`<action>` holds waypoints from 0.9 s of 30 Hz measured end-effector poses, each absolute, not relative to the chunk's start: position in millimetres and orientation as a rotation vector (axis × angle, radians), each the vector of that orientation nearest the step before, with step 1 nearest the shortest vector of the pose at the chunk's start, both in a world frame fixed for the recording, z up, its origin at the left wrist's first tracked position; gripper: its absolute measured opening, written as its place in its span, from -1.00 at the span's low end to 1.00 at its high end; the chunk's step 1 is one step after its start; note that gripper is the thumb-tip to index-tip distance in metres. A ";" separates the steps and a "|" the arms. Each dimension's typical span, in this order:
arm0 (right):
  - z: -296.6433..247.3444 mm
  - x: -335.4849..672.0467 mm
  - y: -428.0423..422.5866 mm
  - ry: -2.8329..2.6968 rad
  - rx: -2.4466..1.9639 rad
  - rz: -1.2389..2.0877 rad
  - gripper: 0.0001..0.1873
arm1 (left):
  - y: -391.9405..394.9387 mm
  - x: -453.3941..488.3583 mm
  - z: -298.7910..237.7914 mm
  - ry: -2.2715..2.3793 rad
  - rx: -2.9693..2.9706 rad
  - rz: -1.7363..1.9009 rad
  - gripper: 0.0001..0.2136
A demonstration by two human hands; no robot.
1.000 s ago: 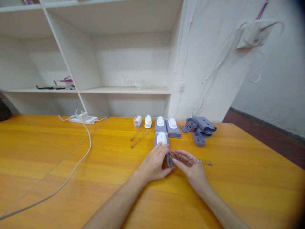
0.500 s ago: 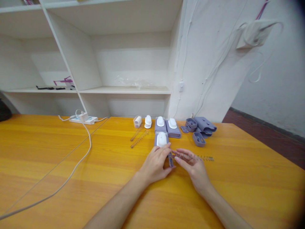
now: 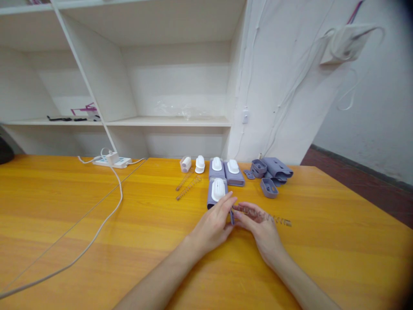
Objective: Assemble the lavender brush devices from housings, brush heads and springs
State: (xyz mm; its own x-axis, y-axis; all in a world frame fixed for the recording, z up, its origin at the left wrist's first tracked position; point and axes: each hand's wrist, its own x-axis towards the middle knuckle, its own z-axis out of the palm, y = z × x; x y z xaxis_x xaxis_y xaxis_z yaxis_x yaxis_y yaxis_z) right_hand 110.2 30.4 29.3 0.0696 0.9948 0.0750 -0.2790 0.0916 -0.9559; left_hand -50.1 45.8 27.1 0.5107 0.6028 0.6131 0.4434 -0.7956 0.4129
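Spring (image 3: 282, 221) lower right of centre, pinched in right hand (image 3: 265, 230), long axis sideways, dipping right; its left end is at the purple plate (image 3: 232, 217) gripped by left hand (image 3: 211, 226), contact unclear. Clear box (image 3: 182, 168), centre, holds a white piece (image 3: 186, 164); purple cup (image 3: 270, 194), right of centre, faces up.

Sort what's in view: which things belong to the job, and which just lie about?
Likely the job's: held spring; held purple piece; two loose springs; purple cases with white tops; purple cups.

Apparently lying about: power strip; clear plastic; pink frame.
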 end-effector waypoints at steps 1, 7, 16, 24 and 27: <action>29.5 110.5 30.6 -0.985 -0.975 1.231 -0.66 | 44.1 -49.5 27.8 0.899 2.512 1.151 -0.36; 27.9 113.2 32.4 -0.955 -0.971 1.243 -0.64 | 37.5 -46.3 33.4 0.912 2.258 1.204 -0.42; 30.2 113.2 31.9 -1.065 -0.997 1.162 -0.67 | 44.3 -36.7 29.7 0.903 1.841 1.308 -0.52; 25.7 114.8 33.2 -1.265 -1.084 0.980 -0.70 | 49.7 -31.7 24.2 0.983 1.569 1.250 -0.75; 25.8 115.6 33.9 -1.274 -1.095 0.949 -0.70 | 47.5 -30.3 23.7 0.992 1.577 1.207 -0.76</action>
State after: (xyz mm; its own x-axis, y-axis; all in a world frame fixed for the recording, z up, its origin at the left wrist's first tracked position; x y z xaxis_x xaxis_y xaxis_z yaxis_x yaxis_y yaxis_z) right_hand 115.6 33.9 25.8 0.0844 0.9669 0.2408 0.0457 0.2377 -0.9703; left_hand -30.3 47.5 23.7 0.2051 0.9425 0.2637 0.0760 -0.2839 0.9558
